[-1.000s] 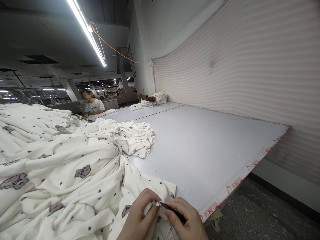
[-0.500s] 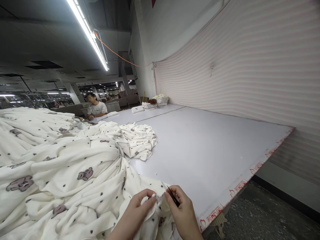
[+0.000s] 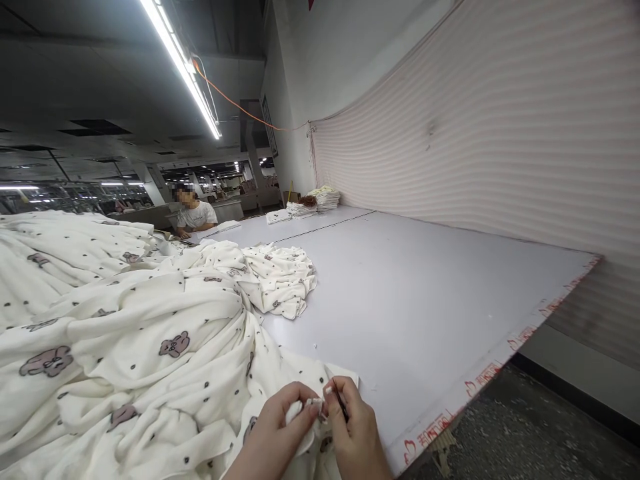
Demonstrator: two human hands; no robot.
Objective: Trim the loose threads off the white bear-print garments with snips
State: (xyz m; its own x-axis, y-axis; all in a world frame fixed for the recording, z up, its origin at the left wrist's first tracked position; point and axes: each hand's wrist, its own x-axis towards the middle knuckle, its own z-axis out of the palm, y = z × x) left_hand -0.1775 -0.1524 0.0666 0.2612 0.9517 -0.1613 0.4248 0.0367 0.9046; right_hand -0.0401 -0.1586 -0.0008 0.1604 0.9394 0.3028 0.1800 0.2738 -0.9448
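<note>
Pale worktop [image 3: 410, 293], cloth [image 3: 150, 353] heaped left and near. Left hand [image 3: 283, 420] pinches the cloth, right hand [image 3: 354, 423] grips a black tool [image 3: 342, 407] just beside. Striped sheet [image 3: 480, 133] hangs right, tube light [image 3: 183, 67] overhead left.

Glaring overhead light [image 3: 183, 69]; dim ceiling [image 3: 100, 77]

Right fingers [image 3: 345, 385]: I've drawn them closer to my left fingers [image 3: 300, 389], now pinching a small white piece [image 3: 329, 390].
Black pointed tool [image 3: 341, 404]: steeper in my grip than a second ago.
</note>
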